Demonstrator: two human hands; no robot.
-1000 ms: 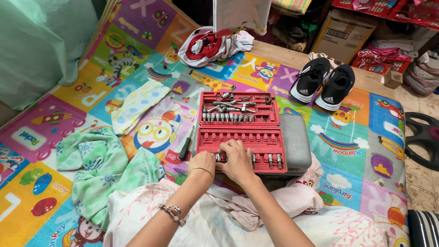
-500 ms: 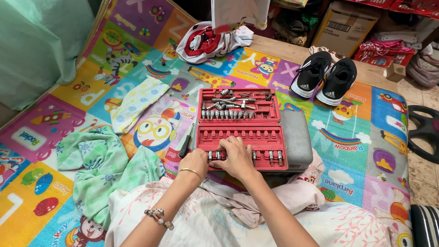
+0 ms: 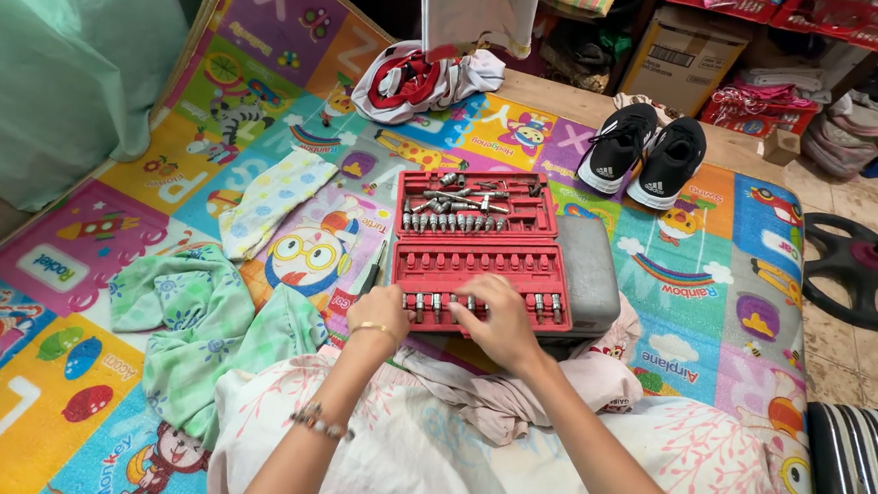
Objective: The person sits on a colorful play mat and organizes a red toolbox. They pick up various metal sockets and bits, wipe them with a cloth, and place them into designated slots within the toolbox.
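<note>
While open, red socket case (image 3: 479, 241) touches both hands' grip

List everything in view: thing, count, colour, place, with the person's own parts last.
socket set case: one, red, open on the mat in front of the person, metal sockets in rows
grey block: one, right of the case, touching it
screwdriver: one, dark handle, left of the case
play mat: one, many colours, under everything
green cloth: one, crumpled, left of the lap
spotted cloth: one, pale, further back on the left
shoes: two, black with white soles, back right
red and white garment: one, back centre
cardboard box: one, brown, behind the shoes
left hand: at the case's near left edge
right hand: on the near row of sockets
</note>
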